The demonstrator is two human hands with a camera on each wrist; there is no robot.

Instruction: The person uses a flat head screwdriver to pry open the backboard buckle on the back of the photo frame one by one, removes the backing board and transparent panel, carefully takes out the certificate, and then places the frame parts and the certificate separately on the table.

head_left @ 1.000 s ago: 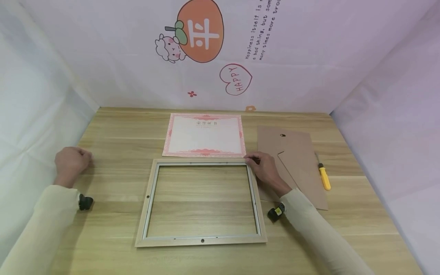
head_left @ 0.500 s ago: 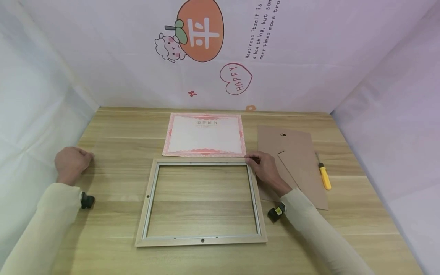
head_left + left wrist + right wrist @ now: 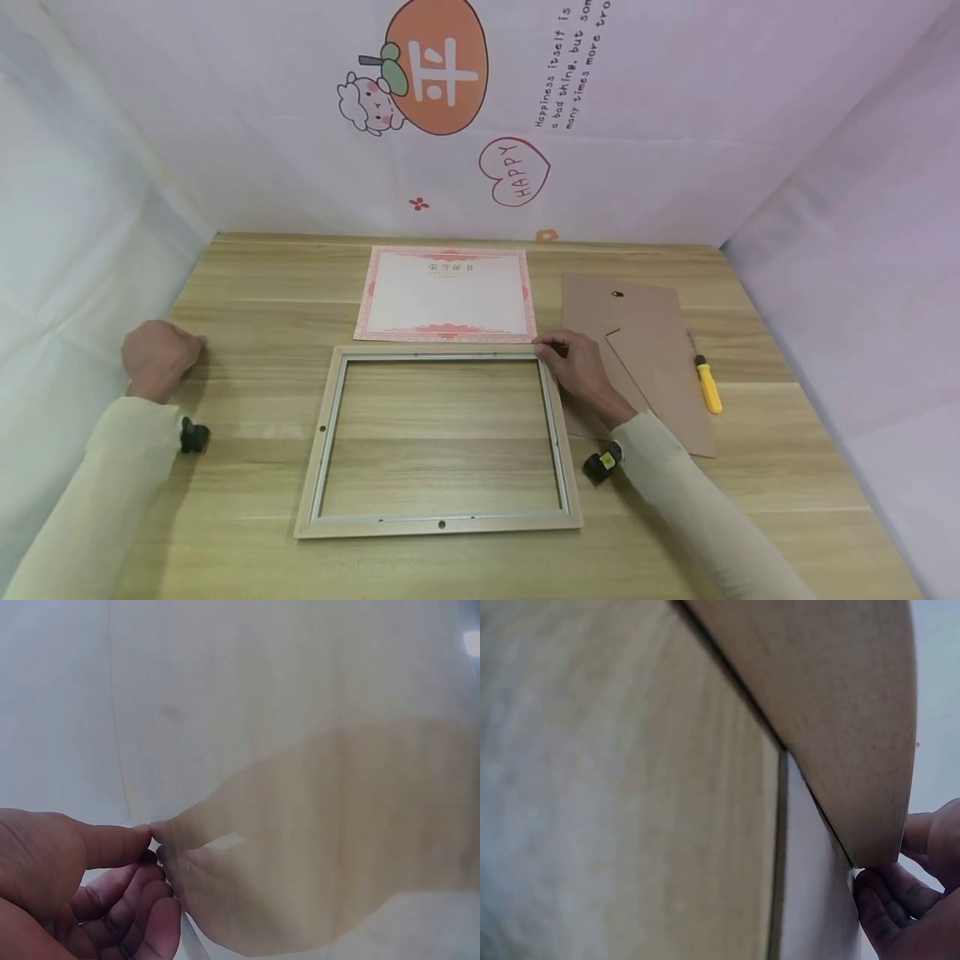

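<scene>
A: Start at the right hand [image 3: 581, 371]. What is it doing?

B: Its fingertips are curled onto the upper right corner of the wooden frame [image 3: 439, 442], just right of picture centre. The right wrist view shows the fingers [image 3: 889, 907] tucked under that corner, so I'd call it a narrow pinch on the frame's edge.

A: And which way does the frame lie from that grip?

B: Down and to the left of it, flat on the table [image 3: 247, 283], in the lower middle of the picture. Its long axis runs left to right. The right hand is on it; the left hand [image 3: 157, 357] is well apart, at the left edge of the picture.

A: Is the left hand holding anything?

B: In the left wrist view, thumb and fingers [image 3: 112, 844] pinch the edge of what looks like a clear sheet [image 3: 315, 787], hard to make out in the head view.

A: What lies beyond?

B: The certificate [image 3: 447, 293] sits just above the frame's top rail, the brown backing board [image 3: 637, 350] to the right of the hand, and a yellow-handled screwdriver [image 3: 706, 385] beside that board.

A: Any change from a second ago?

B: Barely. The right hand has stayed on the corner; the left hand has shifted a touch to the right. Frame and certificate have not moved.
</scene>
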